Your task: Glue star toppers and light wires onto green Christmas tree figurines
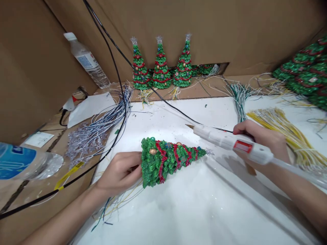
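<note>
A small green Christmas tree with red garlands lies on its side over the white table surface, its clear star pointing right. My left hand is closed on the tree's base, with its fingertips hidden behind it. Thin yellow and green wires trail below that hand. In my right hand is a white glue gun, its metal tip directed left, above and apart from the tree's upper part. A clear glue stick runs out of the gun's rear.
Three upright trees stand at the back. Star wires, a leaning bottle and another bottle are at left. Yellow wires and more trees are at right. A black cable crosses the left side.
</note>
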The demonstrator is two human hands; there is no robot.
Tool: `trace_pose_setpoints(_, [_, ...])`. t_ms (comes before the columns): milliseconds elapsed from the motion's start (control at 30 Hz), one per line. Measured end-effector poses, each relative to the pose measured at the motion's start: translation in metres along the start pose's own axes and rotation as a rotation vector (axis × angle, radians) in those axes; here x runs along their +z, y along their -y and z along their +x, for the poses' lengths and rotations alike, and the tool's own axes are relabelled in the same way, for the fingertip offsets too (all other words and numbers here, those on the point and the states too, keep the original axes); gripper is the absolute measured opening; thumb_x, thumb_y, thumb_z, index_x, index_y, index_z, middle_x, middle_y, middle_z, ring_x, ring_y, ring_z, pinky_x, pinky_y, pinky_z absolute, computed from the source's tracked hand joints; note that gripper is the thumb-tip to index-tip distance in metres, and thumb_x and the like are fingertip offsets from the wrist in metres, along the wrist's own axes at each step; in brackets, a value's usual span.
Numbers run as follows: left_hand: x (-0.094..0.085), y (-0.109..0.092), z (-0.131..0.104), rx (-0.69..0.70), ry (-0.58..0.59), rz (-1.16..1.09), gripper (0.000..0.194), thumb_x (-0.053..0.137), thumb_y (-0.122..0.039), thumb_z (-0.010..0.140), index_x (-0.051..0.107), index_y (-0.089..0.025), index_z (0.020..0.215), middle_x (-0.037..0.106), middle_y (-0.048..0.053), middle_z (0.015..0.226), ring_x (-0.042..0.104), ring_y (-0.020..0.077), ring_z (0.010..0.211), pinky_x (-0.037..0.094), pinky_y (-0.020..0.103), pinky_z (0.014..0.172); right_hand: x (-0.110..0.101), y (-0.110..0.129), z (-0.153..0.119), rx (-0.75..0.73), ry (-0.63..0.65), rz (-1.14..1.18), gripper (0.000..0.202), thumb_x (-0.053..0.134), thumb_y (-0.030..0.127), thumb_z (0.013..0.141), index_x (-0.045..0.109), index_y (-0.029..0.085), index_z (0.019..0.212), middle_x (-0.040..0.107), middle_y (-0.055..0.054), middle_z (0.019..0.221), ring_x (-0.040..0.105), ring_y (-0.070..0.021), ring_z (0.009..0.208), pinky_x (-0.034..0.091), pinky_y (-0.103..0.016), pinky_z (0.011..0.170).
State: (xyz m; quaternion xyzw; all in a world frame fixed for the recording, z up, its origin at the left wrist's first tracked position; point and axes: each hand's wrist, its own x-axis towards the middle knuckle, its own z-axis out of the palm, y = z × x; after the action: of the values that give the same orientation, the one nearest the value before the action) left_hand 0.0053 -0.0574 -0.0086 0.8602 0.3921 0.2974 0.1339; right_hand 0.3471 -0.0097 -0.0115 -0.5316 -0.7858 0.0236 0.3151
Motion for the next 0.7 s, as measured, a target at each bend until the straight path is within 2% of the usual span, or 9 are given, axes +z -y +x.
trace_pose_setpoints(100, [0.000,-0.001,0.001,-0.010,-0.014,0.003,0.028,0.042,-0.008,0.087,0.051,-0.018,0.062,0.044,-0.005,0.051,0.037,0.0079,0.045,0.032,0.020,0.045,0.006,-0.011,0.005,-0.020,0.025,-0.199,0.020,0.052,0.039,0.077,0.055,0.022,0.088,0.063,-0.003,0.073,0.055,-0.0190,0.061,0.032,-0.027,0.054])
trace_pose_setpoints(233, [0.001,-0.002,0.002,-0.020,-0.018,0.017,0.030,0.041,-0.009,0.087,0.052,-0.018,0.061,0.046,-0.004,0.050,0.038,0.0077,0.045,0.032,0.019,0.045,0.010,-0.017,0.011,0.068,0.182,-0.337,0.022,0.053,0.029,0.078,0.051,0.022,0.099,0.065,-0.008,0.094,0.059,-0.0240,0.078,0.035,-0.029,0.060])
trace_pose_setpoints(367, [0.001,-0.002,0.000,-0.052,-0.009,0.032,0.031,0.041,-0.010,0.087,0.053,-0.017,0.059,0.045,-0.004,0.050,0.038,0.0076,0.044,0.032,0.019,0.045,0.012,-0.017,0.013,0.082,0.272,-0.366,0.031,0.045,0.011,0.074,0.047,0.020,0.104,0.061,-0.010,0.097,0.058,-0.0257,0.088,0.037,-0.031,0.066])
trace_pose_setpoints(500, [0.000,-0.002,-0.003,-0.108,0.014,0.029,0.033,0.040,-0.013,0.089,0.054,-0.016,0.059,0.048,-0.003,0.051,0.041,0.0076,0.045,0.034,0.019,0.046,0.016,-0.022,0.012,0.076,0.329,-0.343,0.033,0.042,0.011,0.077,0.045,0.017,0.110,0.059,-0.012,0.099,0.056,-0.0276,0.096,0.040,-0.032,0.072])
trace_pose_setpoints(700, [0.002,-0.003,-0.005,-0.151,0.017,0.046,0.034,0.041,-0.017,0.090,0.058,-0.015,0.061,0.051,-0.003,0.050,0.043,0.0074,0.044,0.034,0.019,0.046,0.027,-0.039,0.011,0.058,0.342,-0.281,0.045,0.044,0.008,0.067,0.047,0.019,0.110,0.059,-0.010,0.099,0.055,-0.0286,0.101,0.043,-0.035,0.078])
